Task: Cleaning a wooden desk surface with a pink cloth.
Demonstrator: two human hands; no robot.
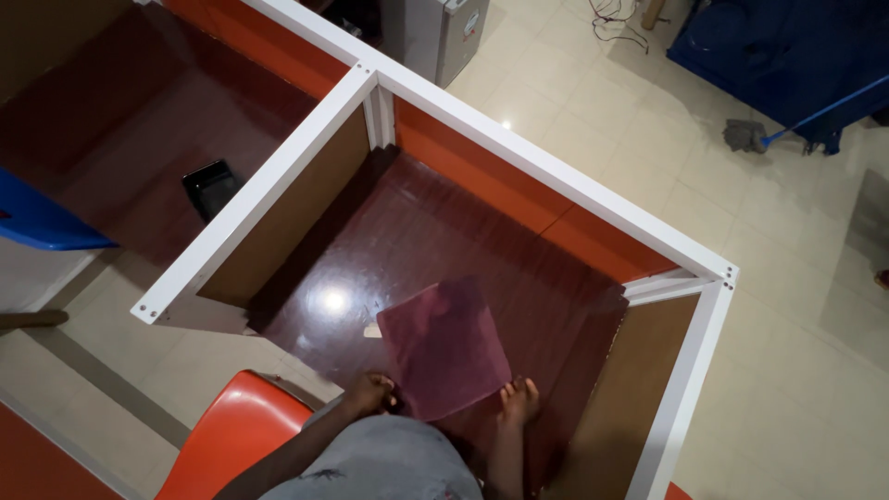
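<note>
Both hands, left hand [370,393] and right hand [519,400], hold the purple sheet [443,348] flat, tilted leftward.

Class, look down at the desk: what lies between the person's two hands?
In the head view, the near edge of a purple square sheet spans from the left hand to the right hand.

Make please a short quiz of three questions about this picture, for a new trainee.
1. True or false: both hands touch the purple sheet.
2. What stands nearest the left hand? A) orange chair B) blue mop C) black tray
3. Where does the sheet lie?

Key
1. True: the left hand and the right hand hold its near edge.
2. A.
3. On the dark red desk, inside the white-framed partition.
</note>
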